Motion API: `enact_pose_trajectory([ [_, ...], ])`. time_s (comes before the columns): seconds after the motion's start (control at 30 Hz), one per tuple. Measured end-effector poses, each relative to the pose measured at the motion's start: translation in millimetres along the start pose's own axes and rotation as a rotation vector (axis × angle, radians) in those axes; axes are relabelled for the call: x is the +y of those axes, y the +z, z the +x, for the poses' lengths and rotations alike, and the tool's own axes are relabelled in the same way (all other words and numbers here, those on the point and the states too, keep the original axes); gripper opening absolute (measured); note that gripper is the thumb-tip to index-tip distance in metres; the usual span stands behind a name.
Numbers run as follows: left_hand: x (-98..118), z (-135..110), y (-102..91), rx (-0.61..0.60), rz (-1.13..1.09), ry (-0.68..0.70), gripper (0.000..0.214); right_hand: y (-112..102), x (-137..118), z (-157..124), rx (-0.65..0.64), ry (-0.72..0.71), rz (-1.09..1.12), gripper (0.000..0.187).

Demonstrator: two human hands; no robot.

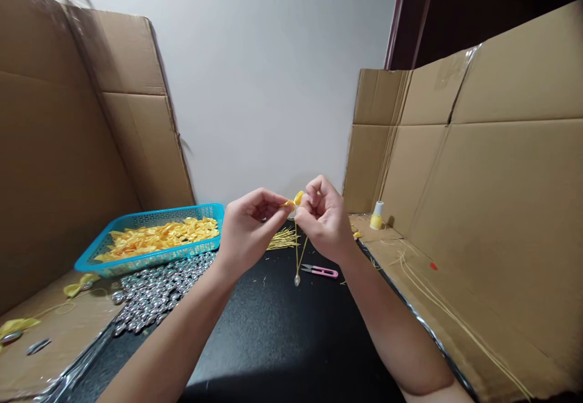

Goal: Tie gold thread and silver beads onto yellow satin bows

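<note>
My left hand [255,224] is closed in a pinch on one end of a small yellow ribbon [299,198]. Right beside it, my right hand [325,218] is curled closed at the ribbon's other side, thumb against fingers. Below the hands hangs a loop of thin yellow cord [297,248], its two strands running down to a shiny silver bead [297,280]. The fingers hide where cord and ribbon meet. Behind the cord lie pink-handled thread snips [321,270] on the black tabletop [273,336]. A bundle of cut yellow cords [283,239] is partly hidden by my left hand.
A blue basket [150,259] of yellow ribbon pieces [164,238] stands left, with many silver beads [159,291] heaped before it. Cardboard walls [505,209] rise on both sides. At right are a thread spool [376,216] and loose cords [437,300].
</note>
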State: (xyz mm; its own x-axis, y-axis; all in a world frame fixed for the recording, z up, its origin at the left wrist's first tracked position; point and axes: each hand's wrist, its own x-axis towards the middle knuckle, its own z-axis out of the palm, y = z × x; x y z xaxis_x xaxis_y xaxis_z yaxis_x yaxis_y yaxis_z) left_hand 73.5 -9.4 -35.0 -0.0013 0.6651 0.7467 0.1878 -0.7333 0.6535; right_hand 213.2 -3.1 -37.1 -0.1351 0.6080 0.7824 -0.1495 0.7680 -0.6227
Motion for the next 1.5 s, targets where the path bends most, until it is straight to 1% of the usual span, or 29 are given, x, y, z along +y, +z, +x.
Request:
enact_pose_trajectory([
  [0.13, -1.3, -1.2, 1.4, 0.037, 0.094, 0.093, 0.009, 0.8, -1.2, -1.2, 0.013, 0.002, -0.043, 0.026],
  [0.37, -3.4, -2.6, 2.1, 0.059, 0.119, 0.147, 0.01, 0.1, -7.3, -2.6, 0.007, 0.006, -0.045, 0.026],
  [0.97, -6.3, -2.7, 0.9, 0.061, 0.13, 0.151, 0.01, -0.1, -8.3, -3.1, 0.018, -0.001, -0.081, 0.026],
  [1.5, -6.9, -2.5, 0.2, 0.053, 0.129, 0.14, 0.01, -0.1, -6.9, -2.9, -0.004, 0.014, -0.027, 0.026],
])
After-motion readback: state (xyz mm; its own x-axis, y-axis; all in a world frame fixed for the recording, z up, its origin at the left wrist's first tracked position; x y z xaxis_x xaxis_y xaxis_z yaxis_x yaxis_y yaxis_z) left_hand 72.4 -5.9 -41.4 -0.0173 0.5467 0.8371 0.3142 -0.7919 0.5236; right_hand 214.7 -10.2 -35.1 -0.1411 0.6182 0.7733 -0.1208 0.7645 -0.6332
